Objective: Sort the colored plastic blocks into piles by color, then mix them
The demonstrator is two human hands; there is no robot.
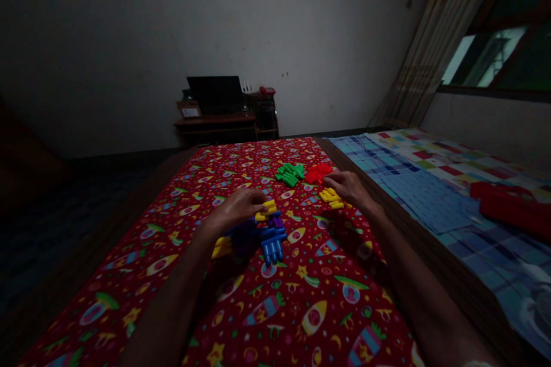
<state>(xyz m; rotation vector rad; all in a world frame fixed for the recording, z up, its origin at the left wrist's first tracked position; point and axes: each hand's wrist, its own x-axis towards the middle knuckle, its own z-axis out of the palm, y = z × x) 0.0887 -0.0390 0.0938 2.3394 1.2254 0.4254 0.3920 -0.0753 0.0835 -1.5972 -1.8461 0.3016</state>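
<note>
My left hand (241, 207) is over a cluster of small finger-shaped plastic pieces, its fingers closed at a yellow plastic piece (270, 205). Around and below that hand lie blue plastic pieces (272, 246), a purple piece (275, 221) and more yellow pieces (221, 248), partly hidden by the hand and its shadow. My right hand (349, 188) has its fingertips pinched together at the near edge of a red pile of pieces (317, 172). Whatever those fingertips hold is too small and dark to make out. Just below them lies a group of yellow pieces (331, 198). Left of the red pile sits a green pile (290, 174).
The pieces lie on a red rocket-print cloth (267, 309) with a brown border. To the right is a blue checked cloth (413, 200) with a red bag-like item (512, 209). A desk (215, 120) with a dark monitor (217, 93) stands by the far wall.
</note>
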